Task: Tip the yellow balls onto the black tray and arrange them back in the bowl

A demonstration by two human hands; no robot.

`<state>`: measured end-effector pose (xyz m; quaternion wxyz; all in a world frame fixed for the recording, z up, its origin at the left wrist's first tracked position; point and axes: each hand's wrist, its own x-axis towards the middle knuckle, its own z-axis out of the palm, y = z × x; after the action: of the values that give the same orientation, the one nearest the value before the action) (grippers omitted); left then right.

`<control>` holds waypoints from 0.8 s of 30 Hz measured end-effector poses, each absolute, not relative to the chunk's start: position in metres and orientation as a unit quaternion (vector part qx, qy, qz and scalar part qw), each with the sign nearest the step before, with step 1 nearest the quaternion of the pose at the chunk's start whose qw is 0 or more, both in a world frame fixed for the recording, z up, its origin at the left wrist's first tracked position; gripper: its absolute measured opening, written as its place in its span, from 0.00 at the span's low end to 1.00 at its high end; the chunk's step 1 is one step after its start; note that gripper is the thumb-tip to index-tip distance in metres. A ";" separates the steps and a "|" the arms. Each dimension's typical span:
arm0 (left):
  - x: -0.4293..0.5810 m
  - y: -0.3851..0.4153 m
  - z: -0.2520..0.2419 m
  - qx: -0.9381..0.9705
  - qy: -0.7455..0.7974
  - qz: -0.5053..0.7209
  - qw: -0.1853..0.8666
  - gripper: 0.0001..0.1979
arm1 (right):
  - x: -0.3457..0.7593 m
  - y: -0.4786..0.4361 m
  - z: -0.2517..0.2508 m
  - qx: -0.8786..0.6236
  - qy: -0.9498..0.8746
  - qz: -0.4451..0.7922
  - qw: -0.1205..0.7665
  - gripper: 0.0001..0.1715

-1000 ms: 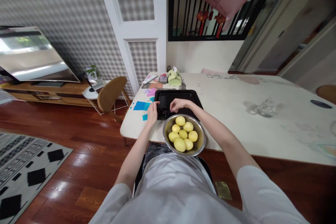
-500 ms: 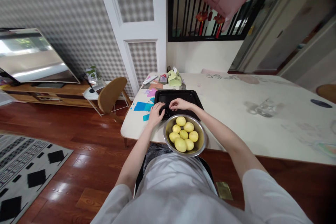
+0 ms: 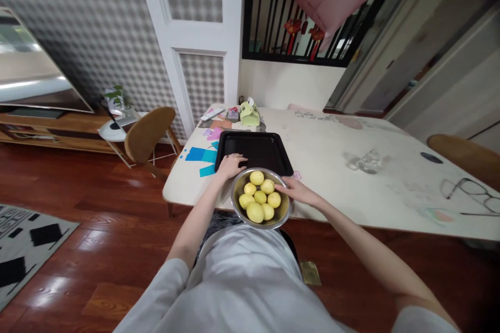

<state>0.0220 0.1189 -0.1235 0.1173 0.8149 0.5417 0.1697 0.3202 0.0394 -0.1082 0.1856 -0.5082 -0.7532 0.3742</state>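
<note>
A steel bowl (image 3: 236, 204) of yellow lemons (image 3: 255, 212) sits at the table's near edge, close to my body. My right hand (image 3: 296, 189) reaches over the bowl's right rim, fingers stretched out, with the fingertips close to the lemons on that side. Whether they touch a lemon cannot be made out. Behind the bowl lies a black rectangular tray (image 3: 253, 146) with nothing visible on it. My left hand (image 3: 232, 165) rests at the tray's front left part, fingers extended and holding nothing.
On the white table (image 3: 324, 166), blue paper pieces (image 3: 201, 154) lie left of the tray. A green tissue box (image 3: 249, 114) and a white remote (image 3: 213, 114) stand behind it. To the right are a clear glass (image 3: 370, 162) and eyeglasses (image 3: 469, 187).
My right hand has moved from above the tray back and right to the bowl's rim. My left hand stays by the tray, its fingers flatter. The view has shifted right.
</note>
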 end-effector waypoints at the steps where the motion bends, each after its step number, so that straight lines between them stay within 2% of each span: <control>1: 0.021 0.118 -0.123 0.815 0.542 0.168 0.117 0.18 | 0.320 0.038 -0.113 -0.500 -0.744 0.391 0.208 0.30; 6: 0.019 0.112 -0.119 0.812 0.551 0.162 0.103 0.17 | 0.319 0.043 -0.118 -0.487 -0.724 0.417 0.253 0.26; 12: 0.019 0.108 -0.117 0.802 0.568 0.160 0.098 0.18 | 0.336 0.070 -0.080 -0.599 -0.701 0.284 0.262 0.16; 19: 0.022 0.109 -0.116 0.793 0.581 0.149 0.109 0.18 | 0.340 0.127 -0.033 -0.696 -0.667 0.114 0.242 0.19; 24: 0.022 0.108 -0.115 0.794 0.582 0.138 0.107 0.17 | 0.316 0.152 -0.022 -0.729 -0.651 0.032 0.207 0.23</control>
<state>0.0223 0.1080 -0.1154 0.1069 0.7941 0.5822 0.1383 0.3164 0.1521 -0.0220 0.2065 -0.7293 -0.6515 0.0321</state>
